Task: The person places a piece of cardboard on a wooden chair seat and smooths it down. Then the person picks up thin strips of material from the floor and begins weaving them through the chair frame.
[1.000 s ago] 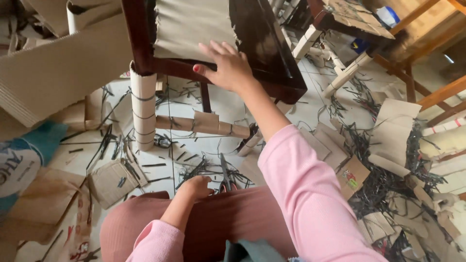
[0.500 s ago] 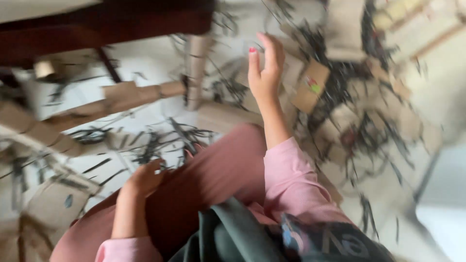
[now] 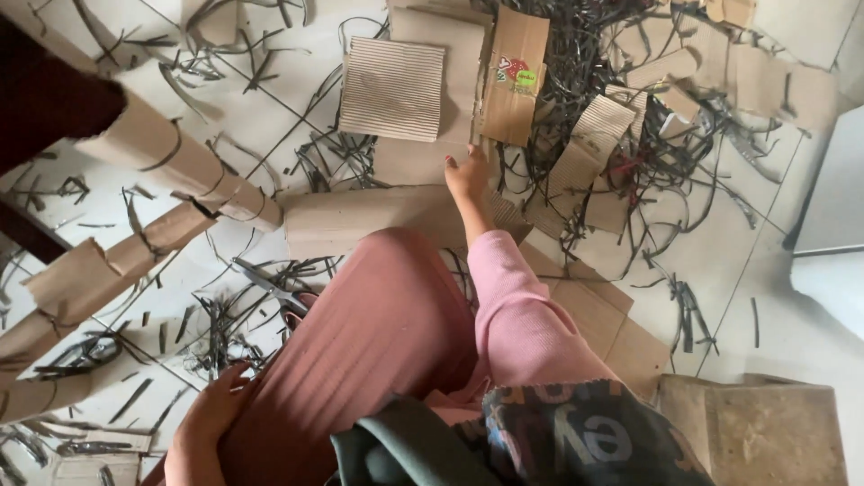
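Tiled floor (image 3: 792,342) is littered throughout with dark cut strips (image 3: 666,171) and cardboard offcuts; the count of both is beyond telling. Three wrapped cardboard rolls (image 3: 171,162) bound with dark bands lie at the left, stacked at angles. One ribbed corrugated sheet (image 3: 392,88) lies flat at top centre, and beside it one printed carton flap (image 3: 515,79) with a coloured label. A second ribbed piece (image 3: 589,148) lies tilted to the right among the strips. One pair of scissors (image 3: 274,290) lies on the floor just left of the pink-clad leg (image 3: 360,351). A flattened brown box (image 3: 756,432) sits at bottom right.

Right hand (image 3: 468,175), fingers loosely spread, reaches forward and rests at the edge of a flat plain cardboard sheet (image 3: 423,157) that lies partly under the ribbed sheet. A rolled cardboard piece (image 3: 369,220) lies directly below that hand, across the knee. Left hand (image 3: 211,418) rests open against the thigh at bottom left, holding nothing, well apart from the plain sheet.

Strips surround the sheet on the right side.
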